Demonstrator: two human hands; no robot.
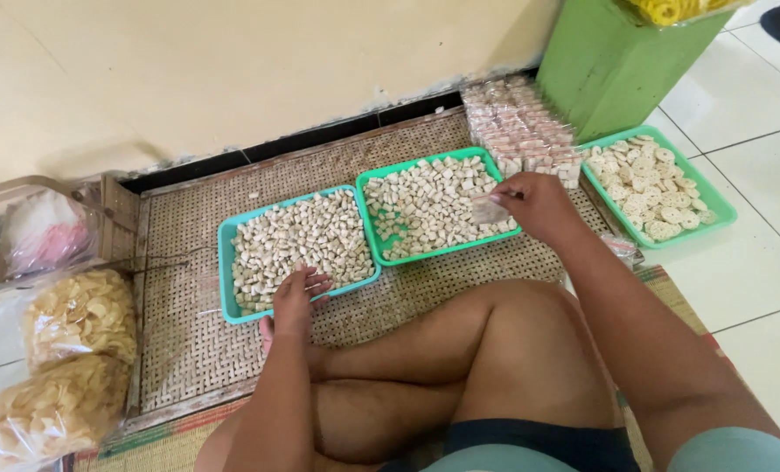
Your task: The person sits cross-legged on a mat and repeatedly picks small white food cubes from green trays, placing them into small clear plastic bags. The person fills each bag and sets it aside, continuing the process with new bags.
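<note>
- The left hand reaches forward, fingers curled loosely over the near rim of the left teal tray, touching the pale snack pieces inside; whether it pinches any cannot be told.
- The right hand stretches out over the middle teal tray, fingers pinching a small clear plastic bag.
- The person sits cross-legged, knees beneath both forearms.
- Both trays rest on a woven cane mat against a cream wall; white floor tiles lie to the right.
- A third tray holds round crackers, beside stacked packets and a green box.
- Bags of chips sit far left.
</note>
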